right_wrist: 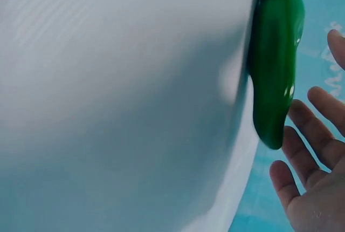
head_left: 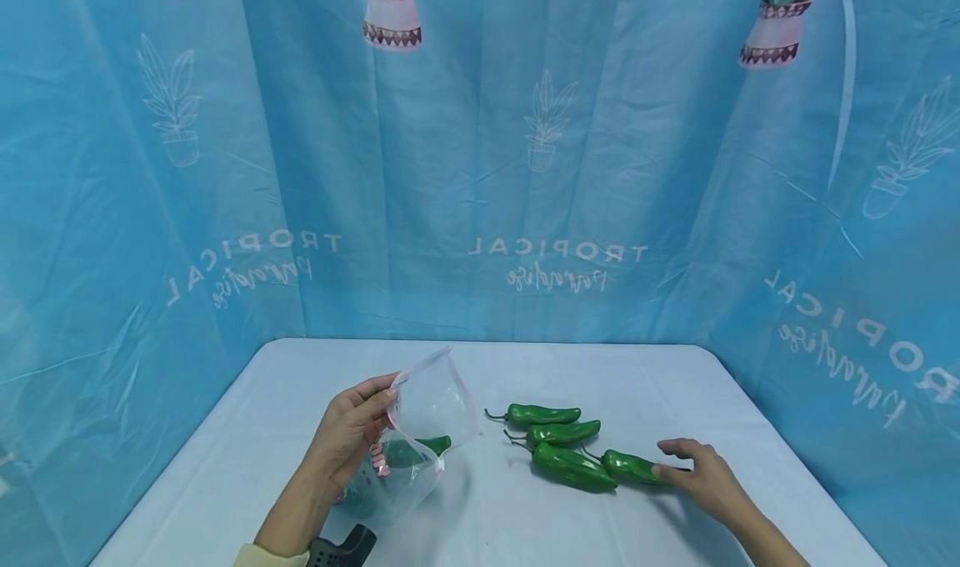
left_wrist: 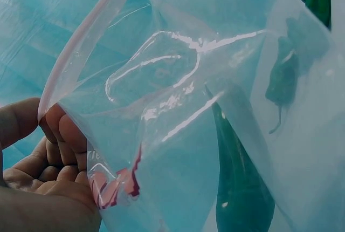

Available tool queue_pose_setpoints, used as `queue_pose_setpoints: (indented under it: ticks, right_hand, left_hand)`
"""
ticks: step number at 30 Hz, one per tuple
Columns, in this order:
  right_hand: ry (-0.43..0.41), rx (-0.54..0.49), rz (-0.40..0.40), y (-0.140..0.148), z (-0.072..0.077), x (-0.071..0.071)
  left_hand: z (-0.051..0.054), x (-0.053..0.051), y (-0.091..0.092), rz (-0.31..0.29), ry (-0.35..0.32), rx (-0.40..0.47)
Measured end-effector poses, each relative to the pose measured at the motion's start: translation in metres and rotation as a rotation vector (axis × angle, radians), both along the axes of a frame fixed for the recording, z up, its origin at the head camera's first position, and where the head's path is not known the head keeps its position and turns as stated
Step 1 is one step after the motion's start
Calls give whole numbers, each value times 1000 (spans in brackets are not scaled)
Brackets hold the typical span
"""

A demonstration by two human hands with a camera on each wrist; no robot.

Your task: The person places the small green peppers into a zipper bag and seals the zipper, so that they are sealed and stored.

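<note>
My left hand (head_left: 351,421) pinches the rim of a clear zip bag (head_left: 431,400) between thumb and fingers, and the bag's mouth gapes. Through its film a green chili pepper (left_wrist: 242,183) shows inside, beside a pink printed pattern. Several more green peppers lie on the table to the right of the bag. At the rightmost pepper (head_left: 630,467) is my right hand (head_left: 705,475), its thumb by the pepper's blunt end. In the right wrist view the fingers (right_wrist: 304,156) are spread close beside that pepper (right_wrist: 275,65); whether they touch it I cannot tell.
The white table (head_left: 525,525) has rounded far corners. A blue curtain (head_left: 457,175) with plant prints and lettering surrounds its back and sides. The other peppers (head_left: 564,434) lie side by side near the middle, stems pointing left.
</note>
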State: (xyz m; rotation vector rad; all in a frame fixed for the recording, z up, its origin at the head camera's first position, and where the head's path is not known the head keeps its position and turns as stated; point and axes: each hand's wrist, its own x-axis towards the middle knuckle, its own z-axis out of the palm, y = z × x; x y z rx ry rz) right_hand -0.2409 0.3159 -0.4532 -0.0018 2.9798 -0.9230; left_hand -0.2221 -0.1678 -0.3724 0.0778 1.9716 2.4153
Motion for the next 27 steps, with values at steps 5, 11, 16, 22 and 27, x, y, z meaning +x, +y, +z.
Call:
queue_pose_setpoints:
  ticks: [5, 11, 16, 22, 27]
  right_hand:
    - [-30, -7, 0, 4, -5, -1]
    - [-80, 4, -32, 7, -9, -3]
    - [-102, -9, -40, 9, -12, -3]
    - [-131, -23, -46, 12, -16, -5]
    - [-134, -25, -48, 13, -18, -5]
  left_hand:
    - [1, 1, 1, 10, 0, -7]
    - [2, 1, 2, 14, -4, -7]
    - [2, 1, 1, 8, -1, -9]
    - [2, 1, 1, 3, -5, -5]
    - [3, 1, 1, 2, -3, -11]
